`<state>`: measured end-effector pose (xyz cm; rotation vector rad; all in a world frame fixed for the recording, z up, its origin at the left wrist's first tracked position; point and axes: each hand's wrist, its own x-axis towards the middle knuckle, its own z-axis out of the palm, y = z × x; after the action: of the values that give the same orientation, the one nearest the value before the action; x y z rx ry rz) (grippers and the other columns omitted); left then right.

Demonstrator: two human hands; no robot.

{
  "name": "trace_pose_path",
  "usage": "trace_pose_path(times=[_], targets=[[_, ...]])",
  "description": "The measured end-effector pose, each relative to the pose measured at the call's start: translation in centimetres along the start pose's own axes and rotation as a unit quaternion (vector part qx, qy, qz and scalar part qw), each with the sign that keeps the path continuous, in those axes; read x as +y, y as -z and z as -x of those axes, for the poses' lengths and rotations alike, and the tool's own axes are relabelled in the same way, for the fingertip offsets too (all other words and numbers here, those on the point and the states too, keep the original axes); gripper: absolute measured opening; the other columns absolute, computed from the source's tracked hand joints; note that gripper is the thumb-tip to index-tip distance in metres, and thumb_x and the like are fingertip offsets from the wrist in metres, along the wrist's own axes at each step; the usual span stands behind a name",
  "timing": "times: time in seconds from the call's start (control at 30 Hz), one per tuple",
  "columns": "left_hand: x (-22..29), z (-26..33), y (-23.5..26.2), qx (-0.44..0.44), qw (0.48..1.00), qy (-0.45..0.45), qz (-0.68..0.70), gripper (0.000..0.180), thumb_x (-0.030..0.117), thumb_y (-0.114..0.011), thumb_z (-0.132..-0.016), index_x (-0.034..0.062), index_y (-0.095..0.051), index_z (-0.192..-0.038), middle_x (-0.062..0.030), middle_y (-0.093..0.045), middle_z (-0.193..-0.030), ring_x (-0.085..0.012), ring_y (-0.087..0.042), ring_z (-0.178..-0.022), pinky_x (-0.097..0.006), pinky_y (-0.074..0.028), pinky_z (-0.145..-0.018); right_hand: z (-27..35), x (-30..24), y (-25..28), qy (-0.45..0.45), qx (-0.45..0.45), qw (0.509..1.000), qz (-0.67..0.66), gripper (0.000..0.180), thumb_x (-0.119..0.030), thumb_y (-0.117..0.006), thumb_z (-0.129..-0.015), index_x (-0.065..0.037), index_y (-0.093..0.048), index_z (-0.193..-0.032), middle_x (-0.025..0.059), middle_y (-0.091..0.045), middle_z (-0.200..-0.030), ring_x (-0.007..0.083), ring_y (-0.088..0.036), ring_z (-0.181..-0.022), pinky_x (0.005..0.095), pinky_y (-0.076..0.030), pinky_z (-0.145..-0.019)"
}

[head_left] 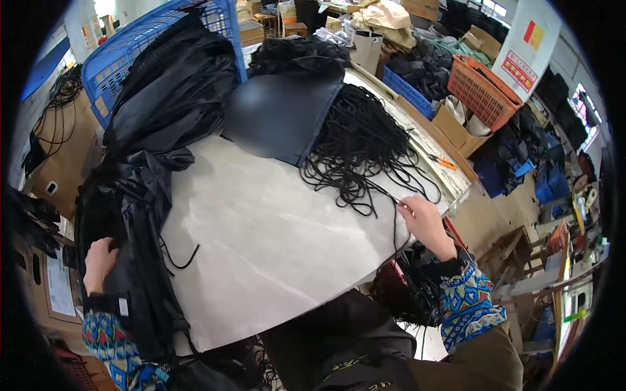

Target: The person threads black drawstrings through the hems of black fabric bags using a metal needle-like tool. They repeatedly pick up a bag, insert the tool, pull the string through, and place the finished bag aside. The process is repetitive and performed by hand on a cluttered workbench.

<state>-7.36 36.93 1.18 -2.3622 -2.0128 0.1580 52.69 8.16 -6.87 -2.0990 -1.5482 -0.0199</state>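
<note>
My right hand point(427, 225) is at the right edge of the pale work surface point(274, 228), thumb and fingers pinched on a black cord point(395, 228). That cord hangs over the edge, close to a large tangled heap of black cords point(372, 130). On the far left, my left hand point(100, 264) has its fingers bent over black fabric point(147, 260), which drapes down the table's left side. A short loose end of black cord point(186, 264) sticks out from this fabric. Beyond lies a flat dark fabric panel point(319, 107), partly blurred, beside the cord heap.
A blue plastic crate point(104, 85) with black fabric piled against it stands at the far left. An orange-handled cutter point(443, 161) lies along the right edge. Further right are an orange basket point(482, 88), a cardboard box point(456, 130) and a wooden stool point(508, 254).
</note>
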Motion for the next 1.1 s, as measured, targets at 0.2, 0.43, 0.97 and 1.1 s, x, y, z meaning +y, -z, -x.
trace_pose_path(times=[0.2, 0.43, 0.97, 1.1], targets=[[16.2, 7.2, 1.2, 0.058, 0.952, -0.27, 0.134, 0.019, 0.014, -0.058, -0.082, 0.0024, -0.063, -0.097, -0.0182, -0.06, -0.1, -0.0368, -0.057, -0.093, -0.042, -0.047, -0.078, 2.5, 0.9, 0.7, -0.046, -0.082, 0.989, -0.116, 0.018, -0.017, -0.059, -0.083, 0.0, -0.064, -0.087, 0.0164, -0.06, -0.077, 0.0336, -0.058, -0.072, 0.0391, -0.046, -0.064], [38.0, 5.8, -7.0, 0.117, 0.853, -0.334, 0.383, 0.011, 0.014, -0.059, -0.082, 0.0039, -0.063, -0.085, -0.0166, -0.058, -0.086, -0.0359, -0.057, -0.081, -0.044, -0.047, -0.069, 1.0, -3.6, -1.5, 0.088, -0.063, 0.993, -0.053, 0.016, -0.019, -0.06, -0.083, -0.005, -0.061, -0.091, 0.0137, -0.058, -0.085, 0.0342, -0.06, -0.072, 0.0417, -0.049, -0.063], [29.5, 17.5, 3.8, -0.305, 0.566, -0.502, 0.579, 0.011, 0.004, -0.061, -0.085, -0.005, -0.067, -0.087, -0.0174, -0.065, -0.095, -0.0247, -0.06, -0.093, -0.033, -0.046, -0.083, 1.9, 2.3, 2.1, 0.015, -0.07, 0.997, 0.014, 0.022, -0.011, -0.057, -0.084, -0.004, -0.054, -0.104, 0.0159, -0.054, -0.093, 0.0369, -0.057, -0.081, 0.0431, -0.047, -0.067], [29.1, 21.1, 0.7, -0.134, 0.604, -0.282, 0.733, 0.017, 0.005, -0.053, -0.089, -0.0056, -0.063, -0.08, -0.0161, -0.064, -0.093, -0.0212, -0.06, -0.092, -0.03, -0.046, -0.082, 2.5, -6.0, 3.5, 0.155, -0.102, 0.954, -0.236, 0.029, -0.007, -0.057, -0.084, -0.002, -0.053, -0.113, 0.0163, -0.055, -0.096, 0.036, -0.059, -0.086, 0.0413, -0.048, -0.071]])
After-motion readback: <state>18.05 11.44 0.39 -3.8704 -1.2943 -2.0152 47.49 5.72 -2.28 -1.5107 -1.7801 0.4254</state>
